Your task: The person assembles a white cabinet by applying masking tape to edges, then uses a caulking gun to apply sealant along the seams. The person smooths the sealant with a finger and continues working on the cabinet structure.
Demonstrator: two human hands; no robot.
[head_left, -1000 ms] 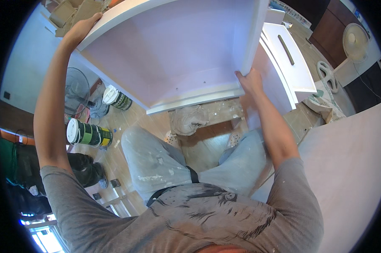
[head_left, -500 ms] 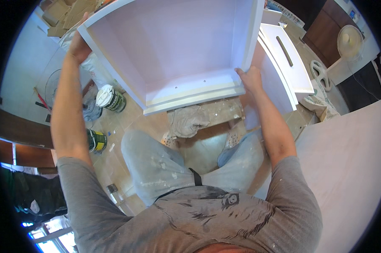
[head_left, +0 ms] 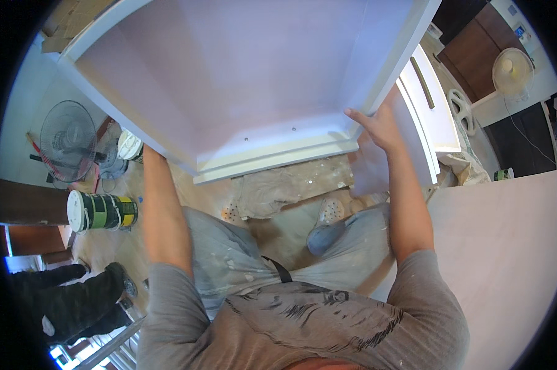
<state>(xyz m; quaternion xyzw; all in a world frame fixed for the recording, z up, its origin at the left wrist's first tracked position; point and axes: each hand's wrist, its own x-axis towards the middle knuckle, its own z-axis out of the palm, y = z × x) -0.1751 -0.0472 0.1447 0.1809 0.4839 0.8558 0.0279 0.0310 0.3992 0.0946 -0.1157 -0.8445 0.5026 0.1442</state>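
Observation:
A large white drawer [head_left: 260,68] with its open inside toward me fills the top of the view, tilted. Two small holes or screws show near its lower edge. My right hand [head_left: 380,127] grips its right side near the lower corner, thumb laid on the inner face and the other fingers behind. On the left, my left forearm [head_left: 164,209] reaches up to the drawer's left side; the hand is hidden behind the panel, so its fingers do not show. Below the drawer's lower edge lies a grey rag [head_left: 266,192] on a paint-spattered board [head_left: 325,176].
A white cabinet [head_left: 426,123] with a dark handle stands right. Paint buckets [head_left: 100,211] and a standing fan [head_left: 69,139] are left; another fan [head_left: 512,71] is far right. A pale panel [head_left: 506,246] lies beside my right arm. A person's dark-clothed legs [head_left: 81,302] show lower left.
My left hand has moved from the drawer's upper left edge down behind its left side. The drawer has shifted left and looks larger. The right hand keeps its grip.

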